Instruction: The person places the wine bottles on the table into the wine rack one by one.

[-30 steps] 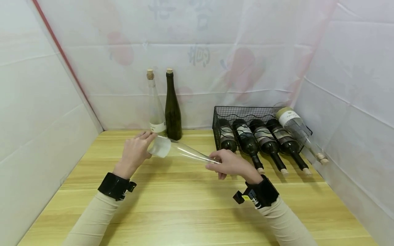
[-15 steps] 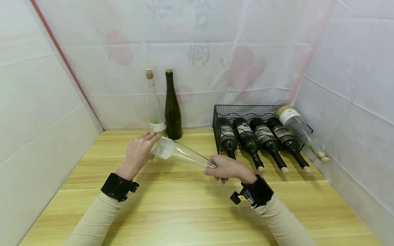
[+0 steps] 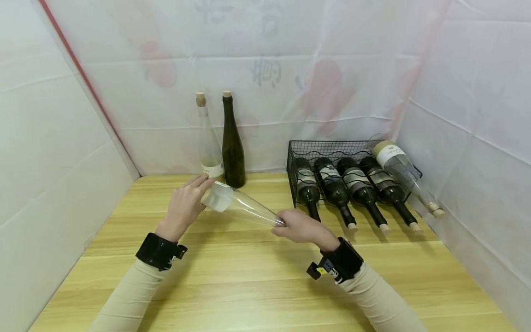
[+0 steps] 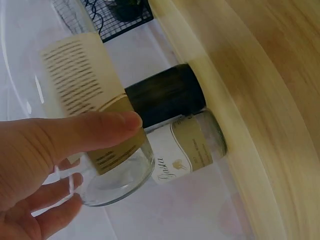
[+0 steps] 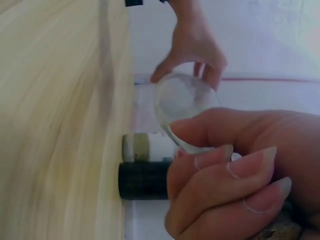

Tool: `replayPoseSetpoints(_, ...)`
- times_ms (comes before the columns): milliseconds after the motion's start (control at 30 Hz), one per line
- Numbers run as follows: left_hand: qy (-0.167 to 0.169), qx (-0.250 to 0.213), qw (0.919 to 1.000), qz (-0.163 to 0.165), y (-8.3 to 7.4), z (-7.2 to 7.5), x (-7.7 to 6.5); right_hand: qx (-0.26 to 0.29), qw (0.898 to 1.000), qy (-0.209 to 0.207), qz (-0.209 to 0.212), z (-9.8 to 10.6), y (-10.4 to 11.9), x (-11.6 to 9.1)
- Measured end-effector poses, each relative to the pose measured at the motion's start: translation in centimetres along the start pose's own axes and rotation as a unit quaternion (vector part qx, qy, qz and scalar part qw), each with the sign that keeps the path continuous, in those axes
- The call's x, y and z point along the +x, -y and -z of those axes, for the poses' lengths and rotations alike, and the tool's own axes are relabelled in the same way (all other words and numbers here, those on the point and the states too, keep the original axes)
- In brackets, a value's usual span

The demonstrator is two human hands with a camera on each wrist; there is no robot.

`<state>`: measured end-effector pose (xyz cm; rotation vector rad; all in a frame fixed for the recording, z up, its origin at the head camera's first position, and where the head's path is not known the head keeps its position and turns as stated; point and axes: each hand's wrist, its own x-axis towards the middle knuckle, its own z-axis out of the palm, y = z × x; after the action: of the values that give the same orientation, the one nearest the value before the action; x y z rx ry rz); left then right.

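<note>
A clear glass bottle [image 3: 252,205] with a pale label is held tilted above the table, its base to the left and its neck to the right. My left hand [image 3: 184,201] grips the base end; in the left wrist view its thumb [image 4: 95,131] presses on the printed label while the other fingers reach round the glass. Around the neck curl the fingers of my right hand [image 3: 299,226], hiding much of it. In the right wrist view, a cork [image 5: 280,231] shows below those fingers. Behind the left hand stand a corked clear bottle [image 3: 210,143] and a corked dark green bottle [image 3: 233,154].
At the right, a black wire rack [image 3: 292,170] holds several dark corked bottles [image 3: 360,190] lying with necks forward. Another clear bottle [image 3: 399,169] lies at its right end, its neck reaching past the rack. Pale cloth walls [image 3: 265,106] enclose the wooden table [image 3: 232,281].
My right hand has shifted slightly left and down, its fingers folding further round the bottle's neck. My left hand keeps its grip on the base end, moving only slightly.
</note>
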<state>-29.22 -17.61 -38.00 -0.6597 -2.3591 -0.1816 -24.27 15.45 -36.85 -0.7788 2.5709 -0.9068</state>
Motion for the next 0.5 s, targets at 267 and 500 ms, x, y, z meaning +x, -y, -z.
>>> replayPoseSetpoints(267, 0.015, -0.026, 0.9994, 0.015, 0.5, 0.1, 0.0, -0.069, 0.996, -0.054, 0.027, -1.3, 0.5, 0.3)
replayPoseSetpoints(500, 0.070, -0.047, 0.9958, 0.036, 0.4, 1.3, -0.2, -0.069, 0.996, -0.058, -0.014, -0.3, 1.1, -0.5)
